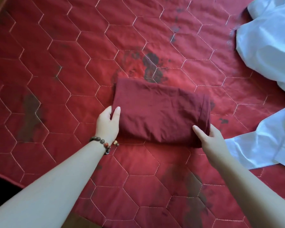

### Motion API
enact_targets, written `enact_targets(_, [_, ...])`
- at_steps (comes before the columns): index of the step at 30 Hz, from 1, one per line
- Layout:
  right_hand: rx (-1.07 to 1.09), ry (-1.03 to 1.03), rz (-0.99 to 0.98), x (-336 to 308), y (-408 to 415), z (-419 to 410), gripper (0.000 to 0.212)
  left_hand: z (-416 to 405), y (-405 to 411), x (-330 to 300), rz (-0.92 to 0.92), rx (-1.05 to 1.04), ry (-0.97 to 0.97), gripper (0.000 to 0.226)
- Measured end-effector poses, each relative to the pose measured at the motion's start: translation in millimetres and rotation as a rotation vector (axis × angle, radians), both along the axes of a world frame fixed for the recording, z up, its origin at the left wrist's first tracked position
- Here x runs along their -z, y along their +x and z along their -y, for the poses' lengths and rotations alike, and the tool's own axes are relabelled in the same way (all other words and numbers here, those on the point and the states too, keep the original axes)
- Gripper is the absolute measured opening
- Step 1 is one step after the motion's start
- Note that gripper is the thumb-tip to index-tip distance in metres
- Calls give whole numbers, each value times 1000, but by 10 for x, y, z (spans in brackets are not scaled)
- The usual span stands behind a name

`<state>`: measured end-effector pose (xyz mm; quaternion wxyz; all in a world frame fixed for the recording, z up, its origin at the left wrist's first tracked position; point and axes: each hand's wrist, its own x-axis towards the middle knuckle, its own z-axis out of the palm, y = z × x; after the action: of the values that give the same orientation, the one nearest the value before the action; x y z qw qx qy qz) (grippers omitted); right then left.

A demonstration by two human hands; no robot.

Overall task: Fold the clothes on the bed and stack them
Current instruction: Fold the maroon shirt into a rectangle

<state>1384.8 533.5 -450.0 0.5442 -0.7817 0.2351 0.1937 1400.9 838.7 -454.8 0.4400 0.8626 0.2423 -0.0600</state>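
Both hands, left hand (107,122) & right hand (209,137), pinch the ends of the folded maroon cloth bundle (160,112) mid-bed on the red quilted bedspread (56,63), so imo lift it level w/ even pressure or it'll unfold.

I see soft, even daylight, brighter toward the right, where the white garment (268,41) nearly blows out. Shadows are faint; the lower left corner falls dark. The wide lens bows the red quilt (72,46) at the edges. Focus is slightly soft throughout.
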Motion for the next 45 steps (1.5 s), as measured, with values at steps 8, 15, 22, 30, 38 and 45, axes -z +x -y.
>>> enact_targets(8, [-24,-327,18,19,-120,-122,14,-69,-15,22,-164,23,203,44])
enact_targets(15, [-135,-781,578,-63,101,-465,38,166,37,-137,322,325,614,24])
enact_targets(22, [-848,-804,556,434,379,-1288,53,466,332,325,73,866,835,60])
enact_targets(30, [-768,-993,497,614,329,-898,59,295,208,518,48,684,804,69])
enact_targets(38, [-484,-1056,311,644,210,-461,63,247,197,597,42,613,771,74])
enact_targets(45, [-256,-1036,262,649,230,-471,60,227,196,625,101,567,727,72])
